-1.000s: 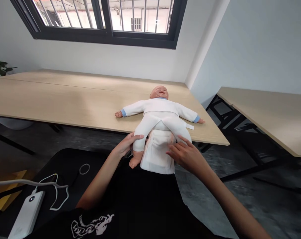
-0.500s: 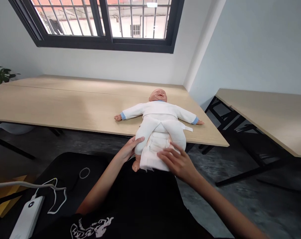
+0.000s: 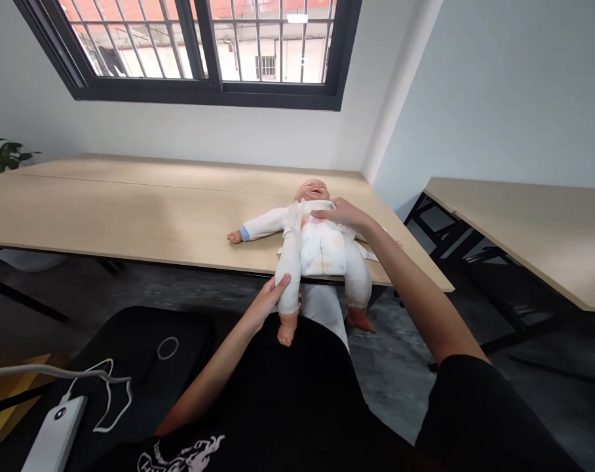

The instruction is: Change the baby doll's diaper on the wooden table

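at the far left, green leaves of a plant (image 3: pixel 5 154) show beyond the end of the worktop (image 3: pixel 130 203); near left, a white power bank (image 3: pixel 56 429) with its cable (image 3: pixel 111 393) rests on a black chair (image 3: pixel 140 367), a beaded bracelet (image 3: pixel 168 348) lying to its right. a barred window (image 3: pixel 204 52) sits in the wall behind the worktop. toward the middle, the left hand (image 3: pixel 267 301) grasps the left-side leg of a baby doll (image 3: pixel 287 242), thumb on top. the doll lies on its back at the right part of the worktop, head far, both lower legs hanging past the near edge. a printed white diaper (image 3: pixel 323 246) comes up between its legs and covers its belly. the right hand (image 3: pixel 345 214) grasps the diaper's far edge at the doll's chest. at the right, another table (image 3: pixel 533 229) stands apart from the worktop.
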The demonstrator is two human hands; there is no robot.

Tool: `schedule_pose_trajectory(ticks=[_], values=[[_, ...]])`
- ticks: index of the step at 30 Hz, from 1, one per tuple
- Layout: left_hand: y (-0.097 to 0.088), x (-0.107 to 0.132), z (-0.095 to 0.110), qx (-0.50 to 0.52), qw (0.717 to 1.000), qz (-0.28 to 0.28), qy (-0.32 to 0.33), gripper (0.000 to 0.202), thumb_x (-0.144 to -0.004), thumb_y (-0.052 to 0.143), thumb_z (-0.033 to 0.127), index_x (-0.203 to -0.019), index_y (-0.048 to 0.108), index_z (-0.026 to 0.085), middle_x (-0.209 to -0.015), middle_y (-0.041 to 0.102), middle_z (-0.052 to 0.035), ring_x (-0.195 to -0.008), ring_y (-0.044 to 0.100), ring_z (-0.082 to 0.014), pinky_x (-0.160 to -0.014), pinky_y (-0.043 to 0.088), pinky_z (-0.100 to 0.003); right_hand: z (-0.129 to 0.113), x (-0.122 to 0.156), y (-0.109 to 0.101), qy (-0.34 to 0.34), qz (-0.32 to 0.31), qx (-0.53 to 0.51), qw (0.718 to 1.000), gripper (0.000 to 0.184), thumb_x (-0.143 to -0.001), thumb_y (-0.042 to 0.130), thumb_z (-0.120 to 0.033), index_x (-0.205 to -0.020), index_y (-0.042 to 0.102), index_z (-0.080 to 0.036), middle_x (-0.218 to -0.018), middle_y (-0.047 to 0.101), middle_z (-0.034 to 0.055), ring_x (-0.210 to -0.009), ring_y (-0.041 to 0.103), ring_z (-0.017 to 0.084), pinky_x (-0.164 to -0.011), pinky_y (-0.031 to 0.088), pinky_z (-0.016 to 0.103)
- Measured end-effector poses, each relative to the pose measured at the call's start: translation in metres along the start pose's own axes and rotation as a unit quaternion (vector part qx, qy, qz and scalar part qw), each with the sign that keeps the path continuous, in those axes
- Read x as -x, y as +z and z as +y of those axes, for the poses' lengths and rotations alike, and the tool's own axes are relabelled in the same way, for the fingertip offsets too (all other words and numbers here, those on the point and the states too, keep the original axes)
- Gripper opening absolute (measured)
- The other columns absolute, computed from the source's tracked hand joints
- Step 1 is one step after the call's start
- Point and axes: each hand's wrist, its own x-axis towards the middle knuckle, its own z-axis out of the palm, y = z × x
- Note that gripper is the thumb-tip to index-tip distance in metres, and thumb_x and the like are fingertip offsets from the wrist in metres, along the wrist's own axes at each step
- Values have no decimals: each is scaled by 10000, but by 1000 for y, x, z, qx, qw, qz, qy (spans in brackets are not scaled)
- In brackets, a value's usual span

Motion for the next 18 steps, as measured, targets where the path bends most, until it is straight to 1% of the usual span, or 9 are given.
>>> schedule_pose_trajectory(ticks=[3,5,7,9,11,13,14,16,18], values=[[-2,-3,-11,-66,997,27,43,634,-759,677,748,-1005,586,171,-884,699,-79,-790,672,-222,-790,547,-354,20,4,7,103,-7,-83,991,315,-749,745,-420,-799,615,-138,-738,622,25,-645,514,133,-625,411,242],[-2,-2,-18,-165,968,128,138,593,-811,649,699,-1073,591,170,-1033,683,-111,-951,656,-249,-905,525,-389,28,6,11,106,12,-99,989,280,-719,743,-385,-775,598,-152,-698,594,1,-618,482,124,-595,380,237],[-1,3,-21,-293,882,252,271,555,-851,647,616,-1166,576,164,-1161,642,-140,-1098,607,-278,-997,484,-431,33,5,13,97,22,-107,989,223,-697,717,-331,-720,573,-163,-653,567,-13,-602,463,122,-587,368,238],[4,7,-17,-413,768,294,391,512,-905,617,534,-1258,565,166,-1224,625,-154,-1177,571,-291,-1041,450,-454,37,2,15,92,27,-124,988,192,-677,682,-299,-655,542,-169,-625,560,-8,-595,466,128,-593,373,246],[10,6,-4,-513,676,239,471,462,-960,561,489,-1323,578,203,-1281,632,-142,-1250,544,-292,-1088,408,-456,43,-1,17,87,32,-143,985,182,-652,660,-304,-633,536,-172,-635,579,3,-602,483,139,-591,371,251],[18,-3,17,-591,613,146,504,459,-988,517,503,-1372,586,262,-1385,614,-107,-1357,482,-301,-1168,316,-481,50,-3,20,71,34,-151,985,206,-629,660,-348,-659,557,-172,-673,602,7,-629,500,150,-592,367,252],[22,-12,29,-620,593,97,504,474,-996,494,526,-1401,571,294,-1451,581,-82,-1420,431,-307,-1216,233,-514,54,-4,22,54,44,-149,986,238,-623,666,-381,-681,566,-173,-696,610,6,-653,509,156,-604,375,253],[30,-33,52,-663,579,1,474,480,-1025,419,535,-1448,532,341,-1564,479,-35,-1500,344,-289,-1263,90,-546,61,-4,26,13,95,-126,987,311,-627,677,-452,-727,571,-177,-753,620,12,-726,533,172,-662,411,266],[36,-56,72,-689,572,-100,434,471,-1052,367,485,-1488,486,354,-1613,408,-7,-1530,306,-242,-1276,74,-512,68,-5,29,-15,181,-76,980,373,-652,688,-509,-767,555,-181,-818,622,31,-805,551,191,-749,444,296]])
